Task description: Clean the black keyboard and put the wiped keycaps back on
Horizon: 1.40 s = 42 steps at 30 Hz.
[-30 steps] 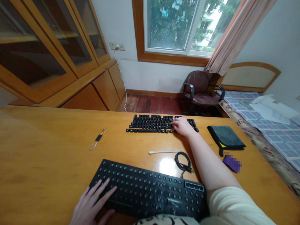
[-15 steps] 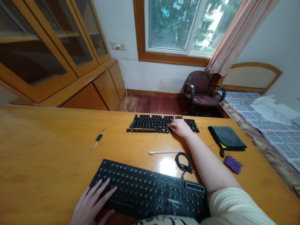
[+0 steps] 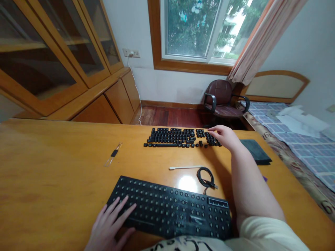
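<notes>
A black keyboard base [image 3: 170, 209] with its keycaps off lies at the near edge of the wooden table [image 3: 52, 174]. My left hand [image 3: 111, 226] rests flat and open on its front left corner. The loose black keycaps [image 3: 172, 136] are set out in keyboard order at the far side of the table. My right hand [image 3: 225, 136] hovers over the right end of that layout. Its fingertips are drawn together just above the caps, and whether they hold one is too small to see.
A white swab [image 3: 184, 167] and a coiled black cable [image 3: 206, 177] lie between base and keycaps. A thin clear tool [image 3: 113, 155] lies to the left, and a dark folded cloth [image 3: 255, 150] behind my right arm. Beyond the table stand an office chair [image 3: 222, 97], a bed [image 3: 300, 139] and cabinets.
My right hand has lifted off the middle-right keycaps and moved right to the end of the layout. My left hand stays on the keyboard base. The view has shifted slightly.
</notes>
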Tool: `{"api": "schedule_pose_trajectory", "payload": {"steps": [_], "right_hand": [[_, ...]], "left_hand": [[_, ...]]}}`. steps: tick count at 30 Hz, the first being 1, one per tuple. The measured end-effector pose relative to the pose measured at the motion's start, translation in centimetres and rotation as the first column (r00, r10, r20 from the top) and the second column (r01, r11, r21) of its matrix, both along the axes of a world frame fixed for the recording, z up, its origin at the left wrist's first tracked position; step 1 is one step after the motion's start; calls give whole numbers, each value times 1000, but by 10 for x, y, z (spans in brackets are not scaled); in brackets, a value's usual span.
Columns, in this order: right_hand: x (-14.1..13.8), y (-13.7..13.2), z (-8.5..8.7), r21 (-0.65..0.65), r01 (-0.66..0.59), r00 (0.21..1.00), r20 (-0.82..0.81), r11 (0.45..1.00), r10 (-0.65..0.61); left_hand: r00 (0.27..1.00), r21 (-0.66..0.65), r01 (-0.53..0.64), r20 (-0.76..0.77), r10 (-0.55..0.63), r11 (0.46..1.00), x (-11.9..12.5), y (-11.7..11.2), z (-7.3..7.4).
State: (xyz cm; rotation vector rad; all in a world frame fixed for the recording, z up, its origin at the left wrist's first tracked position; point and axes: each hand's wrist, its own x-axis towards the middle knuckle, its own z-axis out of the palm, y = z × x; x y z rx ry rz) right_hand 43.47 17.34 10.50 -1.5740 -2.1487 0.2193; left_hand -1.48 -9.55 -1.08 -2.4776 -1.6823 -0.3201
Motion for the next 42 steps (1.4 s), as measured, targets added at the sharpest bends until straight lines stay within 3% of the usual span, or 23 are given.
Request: {"api": "schedule_pose_trajectory", "payload": {"steps": [2, 5, 6, 9, 14, 19, 21, 24, 26, 30, 32, 34, 36, 39, 42], "right_hand": [[-9, -25, 1, -143, -36, 998, 55, 989, 45], [-36, -64, -19, -295, -257, 946, 120, 920, 303], [-44, -76, -29, -315, -317, 919, 132, 895, 372], [-61, -99, -53, -285, -337, 892, 210, 898, 401], [-59, -113, -63, -234, -265, 906, 271, 935, 325], [-34, -130, -55, -59, 37, 990, 139, 998, -29], [-24, -142, -56, -86, 126, 987, 110, 988, -116], [-16, -158, -61, -196, 159, 986, 89, 968, -144], [-16, -165, -67, -216, 183, 983, 66, 959, -173], [-14, -177, -72, -205, 279, 959, 18, 938, -282], [-7, -186, -71, -251, 398, 914, 30, 882, -404], [3, -198, -68, -336, 491, 866, 86, 803, -493], [11, -213, -67, -402, 505, 857, 128, 764, -500], [17, -234, -72, -460, 460, 871, 65, 760, -487], [15, -249, -82, -450, 422, 823, -174, 787, -541]], "left_hand": [[1000, 31, 10, 14, -11, 999, 2, 2, 2], [1000, 54, 10, 28, -11, 999, 6, 3, 5], [999, 44, 4, 33, -5, 999, 7, 3, 6], [998, -17, -18, 55, 19, 1000, 10, 3, 9], [992, -80, -55, 106, 63, 995, 15, 2, 12], [982, -121, -80, 159, 98, 989, 18, -1, 16], [955, -133, -215, 181, 237, 968, 18, 1, 20], [832, -216, -482, 189, 521, 849, 16, 15, 26], [781, -322, -511, 214, 587, 797, 13, 30, 29], [715, -432, -383, 420, 559, 816, 9, 59, 32], [636, -469, -312, 543, 549, 826, 7, 68, 31], [527, -514, -255, 636, 563, 819, 6, 72, 29], [394, -547, -193, 717, 575, 814, 5, 72, 29], [193, -553, -79, 808, 557, 829, 9, 68, 32], [53, -536, -45, 842, 538, 843, 13, 63, 39]]}}
